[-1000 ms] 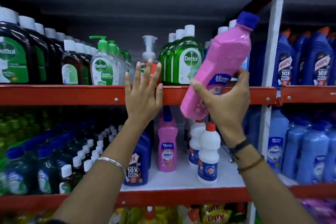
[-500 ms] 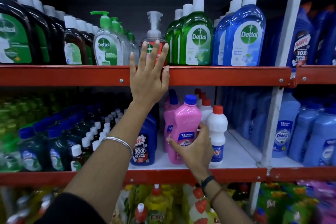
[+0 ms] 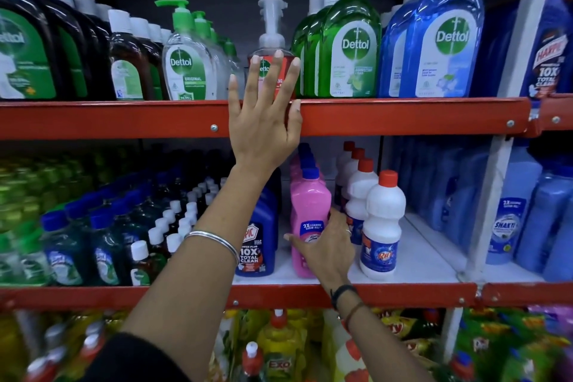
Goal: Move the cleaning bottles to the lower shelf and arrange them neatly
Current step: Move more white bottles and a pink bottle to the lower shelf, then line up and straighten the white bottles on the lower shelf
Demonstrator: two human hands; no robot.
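Pink bottle point(image 3: 309, 220) upright on lower shelf point(image 3: 403, 293), right hand point(image 3: 328, 245) gripping it

One head-worn camera faces the shelves point(image 3: 403, 116) straight on, at arm's reach

pink bottle point(image 3: 310, 211) on lower shelf point(image 3: 372, 293), between harpic bottle point(image 3: 255, 245) and white bottles point(image 3: 383, 226).

The left hand point(image 3: 263, 130) is reaching up with its arm stretched, fingers spread and palm lying flat. The right hand point(image 3: 328, 245) is reaching forward lower down, fingers and thumb curling in a loose grasp.
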